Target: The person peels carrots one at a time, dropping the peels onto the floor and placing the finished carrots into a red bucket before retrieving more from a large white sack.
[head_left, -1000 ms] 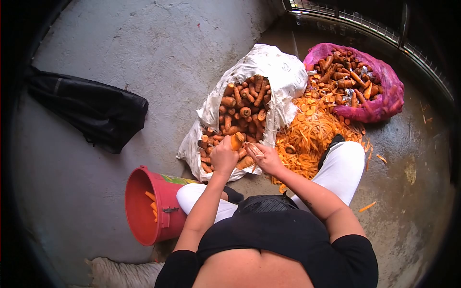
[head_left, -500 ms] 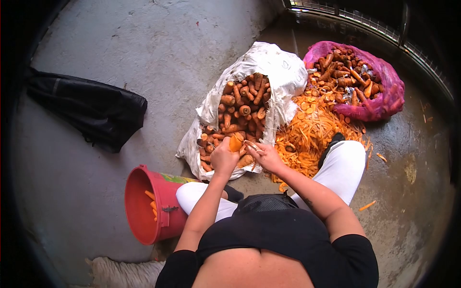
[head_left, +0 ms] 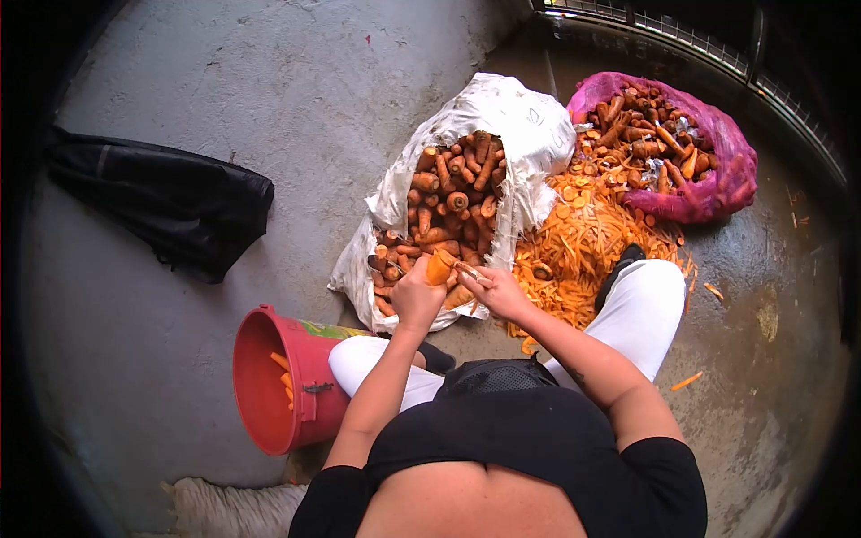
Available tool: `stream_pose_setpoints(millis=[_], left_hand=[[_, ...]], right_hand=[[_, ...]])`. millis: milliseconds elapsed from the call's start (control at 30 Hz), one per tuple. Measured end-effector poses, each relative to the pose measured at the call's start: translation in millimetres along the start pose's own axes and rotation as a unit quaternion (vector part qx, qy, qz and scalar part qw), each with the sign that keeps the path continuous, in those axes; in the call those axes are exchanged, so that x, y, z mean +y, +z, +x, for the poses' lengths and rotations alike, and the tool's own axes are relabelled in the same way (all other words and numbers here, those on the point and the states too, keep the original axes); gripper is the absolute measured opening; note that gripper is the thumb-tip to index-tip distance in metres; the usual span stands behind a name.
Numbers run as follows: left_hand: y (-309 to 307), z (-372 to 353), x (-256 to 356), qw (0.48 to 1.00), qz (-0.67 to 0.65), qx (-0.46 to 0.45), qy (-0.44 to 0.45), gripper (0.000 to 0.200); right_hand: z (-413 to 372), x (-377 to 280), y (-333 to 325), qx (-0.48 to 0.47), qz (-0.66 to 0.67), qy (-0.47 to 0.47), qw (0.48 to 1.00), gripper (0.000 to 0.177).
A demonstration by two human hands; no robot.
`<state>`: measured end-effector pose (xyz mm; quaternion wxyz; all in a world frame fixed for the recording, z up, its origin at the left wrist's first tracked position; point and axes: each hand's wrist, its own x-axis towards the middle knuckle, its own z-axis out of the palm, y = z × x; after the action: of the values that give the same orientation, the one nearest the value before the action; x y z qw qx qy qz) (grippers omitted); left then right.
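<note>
My left hand (head_left: 419, 297) is closed round the lower part of a carrot (head_left: 440, 266), whose bright orange upper end sticks out beyond the fingers. Close beside it, my right hand (head_left: 500, 292) grips what looks like a small peeler (head_left: 473, 273), mostly hidden by the fingers. Both hands are above the front of an open white sack (head_left: 516, 112) full of unpeeled carrots (head_left: 457, 202). Just right of the sack lies a heap of orange peelings and cut ends (head_left: 578, 247).
A red bucket (head_left: 309, 394) lies tipped at my left knee, with several peeled carrots (head_left: 283, 377) inside. A pink mesh sack (head_left: 731, 170) of carrot pieces stands at the back right. A black bag (head_left: 179, 197) lies on the floor at left, and a pale sack (head_left: 229, 511) lies below the bucket.
The hands stay nearly in place. The carrot in my left hand has turned slightly, and my right fingers have shifted a little beside it.
</note>
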<state>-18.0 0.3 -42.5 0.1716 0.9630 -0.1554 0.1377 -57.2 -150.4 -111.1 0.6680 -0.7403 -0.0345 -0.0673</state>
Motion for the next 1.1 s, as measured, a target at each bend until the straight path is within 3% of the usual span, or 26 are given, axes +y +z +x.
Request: stream_pose_setpoints(millis=[367,467,500,567,633,667,700,800,900,967,1033,1100], left_hand=[[-1.6,-2.7,2.7,0.997,-0.04,-0.038,-0.049,0.033],[-4.4,9.0,7.2,0.963,-0.27,0.011,0.01,0.03],[-25.2,18.3,25.0,0.956,-0.293,-0.004,-0.027,0.028],[-30.6,34.4,7.2,0.922,-0.377,-0.048,-0.074,0.026],[-38.8,35.1,-6.4,0.948,-0.31,-0.025,-0.07,0.024],[-38.3,31.9,-15.8,0.92,-0.374,-0.065,-0.099,0.026],[-41.6,26.7,-20.0,0.92,-0.37,-0.076,-0.105,0.028],[-38.1,18.5,-34.3,0.93,-0.333,-0.122,-0.096,0.039],[-22.7,12.3,-36.8,0.903,-0.409,-0.121,-0.06,0.042],[-13.1,7.5,-31.8,0.886,-0.434,-0.135,-0.093,0.041],[-2.3,5.5,-27.4,0.876,-0.452,-0.127,-0.105,0.04],[8.2,3.7,-27.0,0.898,-0.413,-0.118,-0.1,0.043]], right_hand=[[1.8,4.4,-3.3,-0.029,-0.023,0.043,0.998,0.034],[1.5,37.6,-11.1,-0.087,-0.095,0.166,0.978,0.04],[0.0,52.7,-7.5,-0.056,-0.12,0.187,0.973,0.044],[7.5,68.8,-7.3,0.036,-0.148,0.134,0.979,0.044],[16.4,61.6,-20.7,0.114,-0.088,0.163,0.976,0.044],[21.2,61.9,-32.1,0.072,-0.014,0.23,0.97,0.043],[19.8,61.1,-35.8,0.12,-0.015,0.162,0.979,0.041],[17.4,29.5,-47.3,0.131,-0.002,0.098,0.987,0.034],[9.3,6.8,-35.8,0.157,-0.009,0.018,0.987,0.031],[4.9,10.8,-29.7,0.083,0.001,0.065,0.994,0.032],[-2.0,-0.5,-21.7,0.077,0.006,-0.056,0.995,0.031],[-6.4,-10.1,-18.1,0.042,-0.048,-0.073,0.995,0.029]])
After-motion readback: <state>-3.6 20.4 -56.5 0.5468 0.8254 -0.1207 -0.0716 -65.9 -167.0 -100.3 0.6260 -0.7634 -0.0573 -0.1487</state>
